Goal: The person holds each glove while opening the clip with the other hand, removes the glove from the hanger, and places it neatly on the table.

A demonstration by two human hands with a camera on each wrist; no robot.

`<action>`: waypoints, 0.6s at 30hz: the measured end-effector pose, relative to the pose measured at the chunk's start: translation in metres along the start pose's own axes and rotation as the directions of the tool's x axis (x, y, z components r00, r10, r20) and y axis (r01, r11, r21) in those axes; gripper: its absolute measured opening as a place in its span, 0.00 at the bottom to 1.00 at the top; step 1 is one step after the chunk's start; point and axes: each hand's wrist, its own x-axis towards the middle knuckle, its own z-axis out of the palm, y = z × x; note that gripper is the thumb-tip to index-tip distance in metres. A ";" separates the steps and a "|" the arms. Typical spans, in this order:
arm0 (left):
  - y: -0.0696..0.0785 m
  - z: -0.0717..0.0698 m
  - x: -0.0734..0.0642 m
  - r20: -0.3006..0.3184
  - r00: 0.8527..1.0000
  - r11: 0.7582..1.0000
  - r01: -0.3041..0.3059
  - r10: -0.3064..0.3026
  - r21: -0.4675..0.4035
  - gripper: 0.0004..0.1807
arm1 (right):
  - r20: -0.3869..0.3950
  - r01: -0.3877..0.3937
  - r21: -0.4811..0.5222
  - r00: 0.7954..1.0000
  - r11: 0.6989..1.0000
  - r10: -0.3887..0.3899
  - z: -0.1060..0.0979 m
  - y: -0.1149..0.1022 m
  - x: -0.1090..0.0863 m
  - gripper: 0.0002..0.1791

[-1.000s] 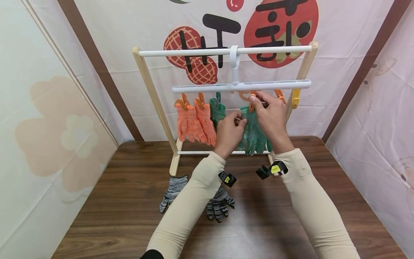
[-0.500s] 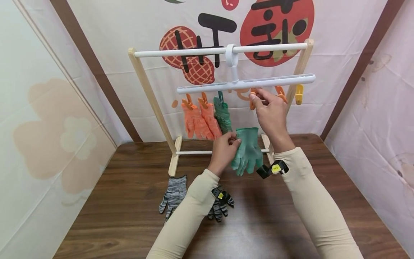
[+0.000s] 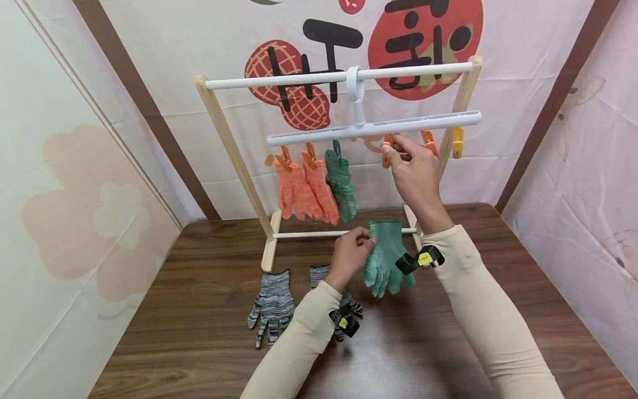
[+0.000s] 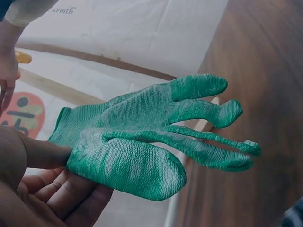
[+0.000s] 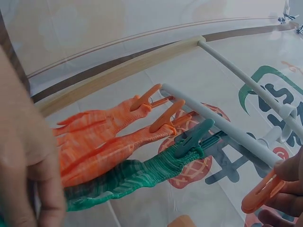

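Observation:
My left hand (image 3: 351, 255) pinches a green glove (image 3: 386, 257) near its cuff, below the hanger and over the table; the glove's fingers dangle down. In the left wrist view the thumb presses on the same green glove (image 4: 137, 137). Up at the white hanger (image 3: 379, 128), my right hand (image 3: 416, 172) grips an orange clothespin (image 3: 386, 151), and no glove hangs from it. Two orange gloves (image 5: 109, 142) and a second green glove (image 5: 137, 177) hang from clothespins on the hanger's left half.
A wooden stand with a white top bar (image 3: 279, 82) carries the hanger. Another orange clothespin (image 3: 430, 143) and a yellow clothespin (image 3: 457, 143) hang at its right end. Two grey striped gloves (image 3: 275, 302) lie on the wooden table (image 3: 189, 310), one partly behind the left arm.
The green glove has come away from the right hand's clothespin. My left hand has carried it down toward the table. My right hand stays at the clothespin, and the hanger has swung slightly.

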 end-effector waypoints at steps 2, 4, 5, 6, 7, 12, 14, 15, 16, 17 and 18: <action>-0.004 0.004 -0.003 0.002 1.000 1.000 0.016 -0.016 -0.005 0.06 | 0.002 0.000 0.004 1.000 1.000 0.000 0.000 0.000 0.000 0.19; -0.008 0.007 -0.006 0.010 0.999 0.999 0.033 -0.033 -0.018 0.06 | 0.001 -0.001 0.004 1.000 1.000 0.001 0.001 0.000 0.000 0.19; -0.011 0.008 -0.007 0.018 0.999 0.999 0.046 -0.045 -0.022 0.06 | 0.002 -0.001 0.001 1.000 1.000 0.001 0.002 0.000 0.000 0.19; -0.014 0.009 -0.008 0.025 0.998 0.998 0.062 -0.062 -0.029 0.07 | 0.002 -0.003 -0.002 1.000 1.000 0.003 0.002 -0.001 0.000 0.19; -0.016 0.011 -0.009 0.031 0.996 0.996 0.083 -0.082 -0.033 0.07 | 0.005 -0.006 -0.003 1.000 1.000 0.006 0.002 0.000 0.000 0.20; -0.027 0.017 -0.012 0.032 0.986 0.986 0.166 -0.165 -0.034 0.08 | 0.038 -0.020 -0.001 0.999 1.000 0.020 0.002 0.001 0.000 0.21; -0.032 0.018 -0.012 0.030 0.981 0.982 0.190 -0.189 -0.017 0.08 | 0.050 -0.024 0.007 0.998 1.000 0.024 0.002 0.001 -0.001 0.22; -0.034 0.019 -0.012 0.030 0.979 0.980 0.201 -0.201 -0.008 0.08 | 0.056 -0.027 0.008 0.998 1.000 0.027 0.002 0.002 -0.001 0.22; -0.037 0.019 -0.012 0.027 0.979 0.979 0.203 -0.203 0.011 0.08 | 0.057 -0.028 0.011 0.998 1.000 0.027 0.001 0.002 -0.001 0.22; -0.039 0.020 -0.012 0.027 0.978 0.978 0.207 -0.207 0.020 0.08 | 0.059 -0.030 0.012 0.998 0.999 0.029 0.001 0.002 -0.001 0.22; -0.040 0.020 -0.012 0.030 0.977 0.978 0.208 -0.209 0.029 0.07 | 0.059 -0.032 0.016 0.998 0.999 0.031 0.001 0.002 -0.001 0.23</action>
